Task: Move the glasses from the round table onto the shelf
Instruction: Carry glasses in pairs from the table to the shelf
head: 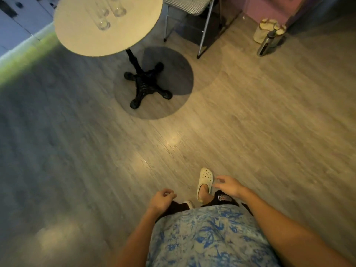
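Note:
A round pale table (81, 41) on a black pedestal foot (146, 83) stands at the upper left. Clear tall glasses stand on it: one (103, 23) nearest me, another (118, 9) behind it, and more blurred ones run off the top edge. Both my hands hang low near my waist, far from the table. My left hand (161, 199) has its fingers loosely curled with nothing in it. My right hand (229, 185) is spread, palm down, and holds nothing. No shelf is clearly in view.
A folding chair (192, 8) with metal legs stands right of the table. A cream bag (267, 29) and a metal bottle (266, 43) sit on the floor at upper right, by a pink cabinet (269, 6). White cabinets (21, 22) line the upper left. Wood floor lies between.

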